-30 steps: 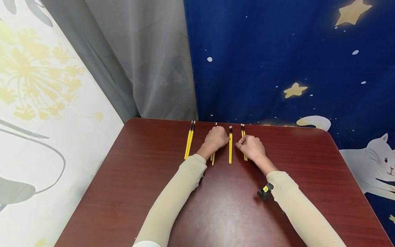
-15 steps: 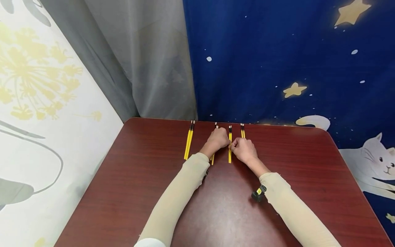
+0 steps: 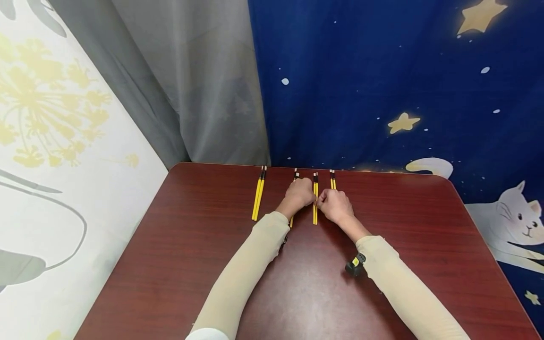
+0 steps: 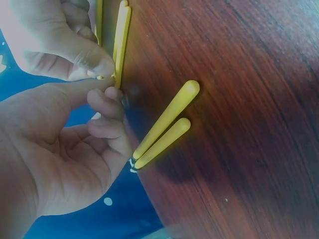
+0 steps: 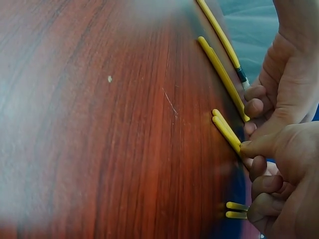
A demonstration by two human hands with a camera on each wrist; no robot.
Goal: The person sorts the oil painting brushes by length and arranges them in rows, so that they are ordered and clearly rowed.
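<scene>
Slim yellow sticks with a black band and white tip, like thin paintbrushes, lie in side-by-side pairs along the table's far edge. My left hand [image 3: 299,191] reaches over one pair [image 4: 162,129], and its fingertips pinch at the pair to the right [image 3: 315,215]. From the other side my right hand [image 3: 335,206] meets it there, thumb and forefinger at the same sticks [image 5: 227,132]. Fingertips of both hands almost touch, hiding the middle of those sticks. A tiny yellow bit [image 4: 100,77] shows between the fingers, too small to identify. Under the right hand lies another pair [image 5: 237,210], partly covered.
One more yellow pair [image 3: 259,196] lies at the far left of the row. The dark red wooden table [image 3: 310,283] ends at a grey curtain [image 3: 221,94] and a blue starry curtain [image 3: 331,94]. A small black device [image 3: 354,265] hangs under the right wrist.
My right hand has moved left, from over the rightmost pair to the pair beside my left hand. My left hand has shifted only slightly. The sticks lie about where they were.
</scene>
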